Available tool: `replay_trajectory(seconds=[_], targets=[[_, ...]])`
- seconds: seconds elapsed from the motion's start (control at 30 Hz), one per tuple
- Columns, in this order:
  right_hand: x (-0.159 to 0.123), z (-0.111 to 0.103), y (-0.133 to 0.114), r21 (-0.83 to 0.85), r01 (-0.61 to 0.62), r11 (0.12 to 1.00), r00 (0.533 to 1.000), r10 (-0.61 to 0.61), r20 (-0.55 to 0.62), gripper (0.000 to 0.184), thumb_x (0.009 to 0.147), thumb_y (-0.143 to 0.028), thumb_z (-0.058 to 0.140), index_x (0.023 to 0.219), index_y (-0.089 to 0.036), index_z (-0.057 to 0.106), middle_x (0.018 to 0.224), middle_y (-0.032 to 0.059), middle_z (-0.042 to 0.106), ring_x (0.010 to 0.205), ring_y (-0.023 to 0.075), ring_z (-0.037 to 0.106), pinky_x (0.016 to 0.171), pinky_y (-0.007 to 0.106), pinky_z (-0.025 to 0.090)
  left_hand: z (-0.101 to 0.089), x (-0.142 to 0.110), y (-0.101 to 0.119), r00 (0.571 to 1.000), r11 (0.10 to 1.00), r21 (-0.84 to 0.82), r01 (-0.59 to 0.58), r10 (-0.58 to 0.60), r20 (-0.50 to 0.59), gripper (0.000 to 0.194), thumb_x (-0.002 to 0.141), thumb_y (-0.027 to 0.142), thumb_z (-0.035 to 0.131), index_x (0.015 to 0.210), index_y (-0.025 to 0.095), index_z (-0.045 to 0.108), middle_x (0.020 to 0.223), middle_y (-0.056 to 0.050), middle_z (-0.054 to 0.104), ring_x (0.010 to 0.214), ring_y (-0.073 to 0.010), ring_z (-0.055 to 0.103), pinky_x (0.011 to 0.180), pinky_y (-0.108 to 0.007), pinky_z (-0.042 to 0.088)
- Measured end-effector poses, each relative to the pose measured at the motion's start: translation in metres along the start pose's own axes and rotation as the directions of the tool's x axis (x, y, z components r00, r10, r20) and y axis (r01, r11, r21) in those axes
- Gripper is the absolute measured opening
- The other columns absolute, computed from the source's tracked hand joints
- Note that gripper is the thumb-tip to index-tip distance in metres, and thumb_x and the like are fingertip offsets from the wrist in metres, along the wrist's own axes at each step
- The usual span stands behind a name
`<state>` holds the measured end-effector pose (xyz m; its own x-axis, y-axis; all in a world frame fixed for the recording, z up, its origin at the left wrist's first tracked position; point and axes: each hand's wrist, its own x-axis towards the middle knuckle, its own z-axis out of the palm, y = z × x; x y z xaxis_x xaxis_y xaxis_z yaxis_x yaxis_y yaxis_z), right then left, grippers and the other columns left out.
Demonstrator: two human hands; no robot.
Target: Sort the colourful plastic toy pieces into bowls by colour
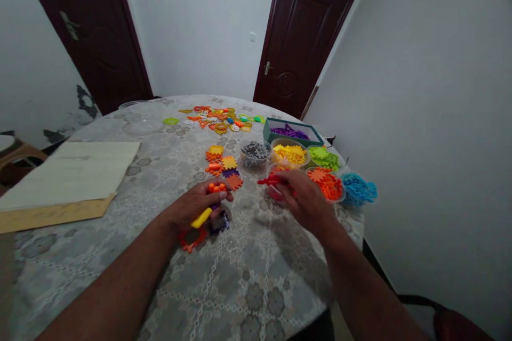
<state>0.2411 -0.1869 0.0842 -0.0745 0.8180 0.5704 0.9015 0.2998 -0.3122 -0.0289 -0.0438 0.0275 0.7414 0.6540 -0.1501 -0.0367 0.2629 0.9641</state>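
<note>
My left hand [202, 200] is curled around a small cluster of plastic building pieces; an orange piece [216, 188] and a yellow piece [201, 218] stick out, with a bit of purple between. Under that hand lie an orange-red ring-shaped piece [192, 240] and a dark purple square piece [220, 222]. My right hand [300, 193] pinches a red piece [266, 181] above a clear tub of red pieces [275, 194], which it partly covers. Just beyond the left hand are orange, yellow and purple interlocking squares [229, 163].
Tubs of grey [256, 152], yellow [289, 154], green [325, 158] and orange pieces [331, 185] stand at the right, beside blue pieces [359, 189] and a box [269, 131] of purple ones. Mixed flat pieces [220, 120] lie farther back. Paper sheets [72, 170] rest at left.
</note>
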Motion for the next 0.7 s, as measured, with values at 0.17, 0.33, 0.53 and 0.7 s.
replay_trajectory(seconds=[0.17,0.33,0.53,0.7], targets=[[-0.004,-0.042,0.042,-0.144,-0.087,0.986,0.991,0.101,0.09,0.024,0.102,-0.022,0.056,0.121,-0.021,0.071,0.117,0.0123,0.076,0.107,0.0271,0.071,0.099,0.045,0.055,-0.002,0.004,-0.006,0.994,0.998,-0.06,-0.011,0.004,-0.112,0.042,0.086,0.04,0.083,0.118,0.02,0.066,0.11,-0.008,0.072,0.051,-0.0059,0.054,0.041,-0.019,0.037],[-0.013,-0.03,0.064,-0.241,-0.066,0.968,0.969,0.12,0.216,0.027,0.099,-0.02,0.055,0.119,-0.02,0.074,0.111,0.0133,0.077,0.102,0.0286,0.071,0.095,0.046,0.056,-0.001,0.004,-0.005,0.991,0.983,-0.18,-0.024,0.0,-0.135,0.051,0.088,0.059,0.077,0.118,0.019,0.066,0.109,-0.009,0.072,0.049,-0.0059,0.05,0.038,-0.019,0.035],[-0.006,0.001,0.045,-0.159,0.004,0.987,1.0,-0.004,0.001,0.022,0.105,-0.022,0.052,0.115,-0.019,0.072,0.113,0.0159,0.075,0.108,0.0323,0.068,0.101,0.053,0.054,-0.006,0.003,-0.008,0.994,0.981,-0.19,0.028,-0.047,-0.096,0.071,0.087,0.081,0.065,0.108,0.014,0.071,0.06,0.0,0.057,0.042,-0.0087,0.041,0.04,-0.02,0.029],[0.013,0.035,-0.013,0.099,0.07,0.993,0.991,-0.08,0.103,0.029,0.104,-0.017,0.056,0.13,-0.023,0.067,0.122,0.0123,0.073,0.114,0.0279,0.069,0.102,0.048,0.057,-0.008,0.003,-0.014,1.0,0.991,-0.132,0.018,-0.021,-0.016,0.071,0.089,0.081,0.061,0.11,0.014,0.072,0.055,0.001,0.054,0.042,-0.01,0.041,0.04,-0.021,0.03]])
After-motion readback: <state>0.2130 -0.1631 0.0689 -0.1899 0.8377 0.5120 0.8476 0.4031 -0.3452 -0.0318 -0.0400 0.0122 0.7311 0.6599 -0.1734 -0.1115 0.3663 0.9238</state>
